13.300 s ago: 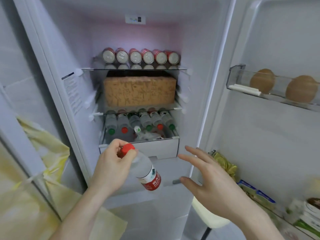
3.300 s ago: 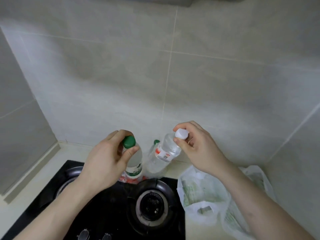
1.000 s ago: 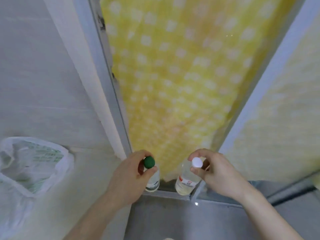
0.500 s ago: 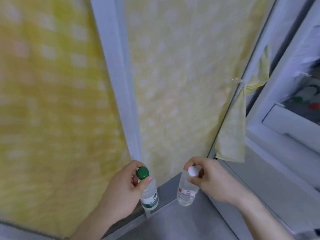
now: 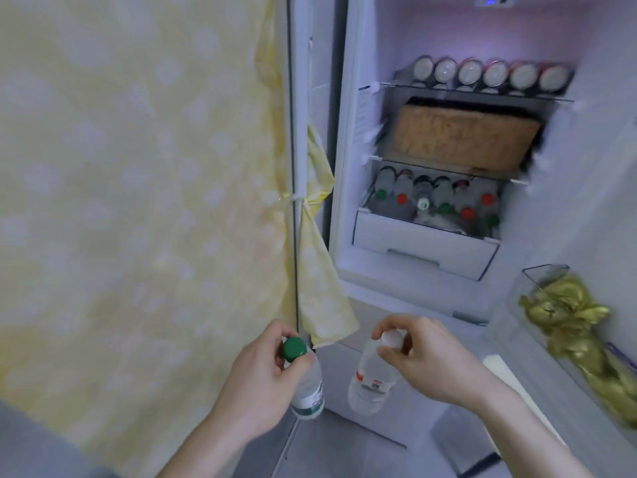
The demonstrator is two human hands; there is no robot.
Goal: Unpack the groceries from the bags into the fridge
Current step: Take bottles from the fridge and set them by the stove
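Observation:
My left hand (image 5: 255, 384) grips a clear water bottle with a green cap (image 5: 308, 388) by its neck. My right hand (image 5: 427, 363) pinches the top of a second clear bottle with a white cap (image 5: 368, 384). Both bottles hang upright in front of the open fridge (image 5: 348, 139). Inside it, a white drawer (image 5: 424, 244) holds several bottles lying with caps toward me. Above sits a brown box (image 5: 462, 138), and a row of cans (image 5: 482, 74) lines the top shelf.
A yellow patterned cloth (image 5: 138, 188) covers the surface on the left, with a tied corner (image 5: 320, 281) hanging beside the fridge frame. The open door's shelf on the right holds a gold foil package (image 5: 575, 326). Grey floor lies below.
The view has swung right from the yellow cloth to the open fridge interior. Both hands still hold the same two bottles by their tops.

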